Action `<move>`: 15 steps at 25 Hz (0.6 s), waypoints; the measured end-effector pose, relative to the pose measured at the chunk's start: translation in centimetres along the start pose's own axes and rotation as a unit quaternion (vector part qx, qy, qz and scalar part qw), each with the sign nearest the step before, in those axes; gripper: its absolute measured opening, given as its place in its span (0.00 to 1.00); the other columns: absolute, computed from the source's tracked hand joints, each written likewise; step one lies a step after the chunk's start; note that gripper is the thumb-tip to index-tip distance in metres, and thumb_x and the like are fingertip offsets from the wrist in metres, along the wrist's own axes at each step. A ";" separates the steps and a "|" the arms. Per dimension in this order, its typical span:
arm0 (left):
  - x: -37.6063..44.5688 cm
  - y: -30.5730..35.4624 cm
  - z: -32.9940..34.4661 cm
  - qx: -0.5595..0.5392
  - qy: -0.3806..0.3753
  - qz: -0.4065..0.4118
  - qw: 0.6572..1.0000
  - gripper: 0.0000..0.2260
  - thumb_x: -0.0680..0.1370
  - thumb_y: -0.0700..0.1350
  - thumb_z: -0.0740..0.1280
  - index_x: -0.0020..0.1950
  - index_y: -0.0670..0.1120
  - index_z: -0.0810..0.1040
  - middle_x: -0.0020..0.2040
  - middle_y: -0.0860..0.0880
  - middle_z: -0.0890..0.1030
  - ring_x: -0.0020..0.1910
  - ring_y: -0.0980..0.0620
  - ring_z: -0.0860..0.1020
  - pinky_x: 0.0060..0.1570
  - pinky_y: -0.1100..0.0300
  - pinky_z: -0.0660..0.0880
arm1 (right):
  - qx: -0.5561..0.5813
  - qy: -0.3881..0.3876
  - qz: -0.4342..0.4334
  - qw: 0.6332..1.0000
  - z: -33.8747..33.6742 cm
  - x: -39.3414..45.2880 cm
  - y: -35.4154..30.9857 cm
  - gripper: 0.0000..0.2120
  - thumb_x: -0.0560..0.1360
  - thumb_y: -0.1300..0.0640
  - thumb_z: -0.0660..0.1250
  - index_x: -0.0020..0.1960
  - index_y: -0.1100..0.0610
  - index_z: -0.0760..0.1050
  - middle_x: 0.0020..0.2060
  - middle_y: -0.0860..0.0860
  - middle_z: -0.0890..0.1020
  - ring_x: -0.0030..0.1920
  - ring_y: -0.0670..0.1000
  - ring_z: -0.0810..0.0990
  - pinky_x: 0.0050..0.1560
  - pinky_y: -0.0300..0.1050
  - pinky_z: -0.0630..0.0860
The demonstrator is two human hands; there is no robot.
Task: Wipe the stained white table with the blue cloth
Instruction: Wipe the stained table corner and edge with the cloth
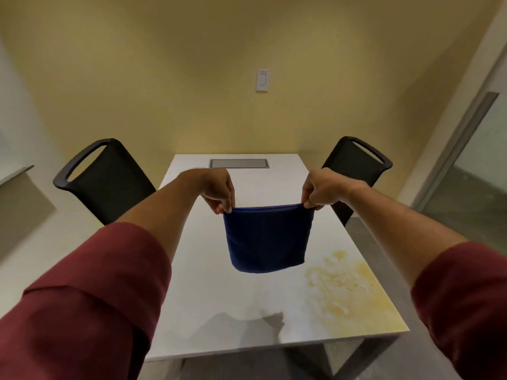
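I'm seeing both arms reaching out over the white tabletop (219, 292), red sleeves (90, 292) rolled up. The left hand (218, 189) is pinching the top left corner of the blue cloth (267, 237), grip pressed together on the fabric; the right hand (319, 189) is pinching the top right corner the same way. The cloth is hanging folded between the two hands, top edge pulled taut, bottom edge curving and lifted clear of the tabletop, over its middle. A yellow stain (345, 286) is spreading across the near right part of the tabletop, just right of the cloth. Two black chairs (101, 182) are standing at the left and right sides. A grey panel (238, 163) is sitting at the far end, and a wall switch (262, 80) beyond.
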State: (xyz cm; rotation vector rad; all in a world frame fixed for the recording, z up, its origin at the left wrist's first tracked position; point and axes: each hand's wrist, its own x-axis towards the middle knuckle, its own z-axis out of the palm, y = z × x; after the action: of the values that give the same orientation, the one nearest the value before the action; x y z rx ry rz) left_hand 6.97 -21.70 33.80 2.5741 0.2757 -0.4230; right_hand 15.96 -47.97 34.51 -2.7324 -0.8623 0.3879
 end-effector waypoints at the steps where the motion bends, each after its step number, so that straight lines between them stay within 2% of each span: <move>1: -0.2 1.4 0.8 0.000 0.000 0.005 1.000 0.05 0.71 0.34 0.75 0.38 0.43 0.86 0.33 0.47 0.86 0.35 0.51 0.85 0.40 0.59 0.83 | 0.002 0.004 0.002 1.000 -0.3 -1.1 1.2 0.05 0.74 0.66 0.71 0.44 0.59 0.84 0.40 0.53 0.86 0.39 0.49 0.86 0.31 0.31 0.78; 4: -0.6 5.2 3.0 0.003 0.003 0.014 1.000 0.05 0.71 0.33 0.74 0.39 0.42 0.86 0.34 0.46 0.86 0.36 0.51 0.85 0.38 0.60 0.83 | 0.009 0.012 0.012 1.000 -1.0 -3.6 4.7 0.05 0.74 0.66 0.72 0.43 0.58 0.84 0.39 0.53 0.85 0.38 0.48 0.85 0.29 0.30 0.76; 11: 1.4 10.8 5.9 0.016 -0.017 0.024 0.999 0.04 0.70 0.32 0.74 0.40 0.41 0.86 0.37 0.44 0.86 0.36 0.50 0.86 0.39 0.59 0.83 | 0.029 0.034 0.050 0.998 -0.7 -5.1 11.4 0.06 0.73 0.65 0.73 0.41 0.56 0.85 0.39 0.52 0.86 0.38 0.49 0.86 0.33 0.35 0.79; 15: 5.1 12.3 7.4 0.021 -0.028 0.024 0.999 0.05 0.70 0.33 0.74 0.39 0.42 0.86 0.37 0.44 0.86 0.36 0.51 0.86 0.39 0.59 0.83 | 0.033 0.033 0.068 0.997 0.1 -3.5 14.9 0.04 0.73 0.64 0.73 0.44 0.58 0.85 0.40 0.53 0.86 0.40 0.50 0.86 0.39 0.40 0.84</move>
State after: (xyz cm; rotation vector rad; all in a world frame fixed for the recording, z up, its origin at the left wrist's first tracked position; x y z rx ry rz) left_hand 13.30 -35.41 31.60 2.5994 0.1871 -0.4874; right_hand 20.93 -61.79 30.35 -2.7350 -0.6366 0.3423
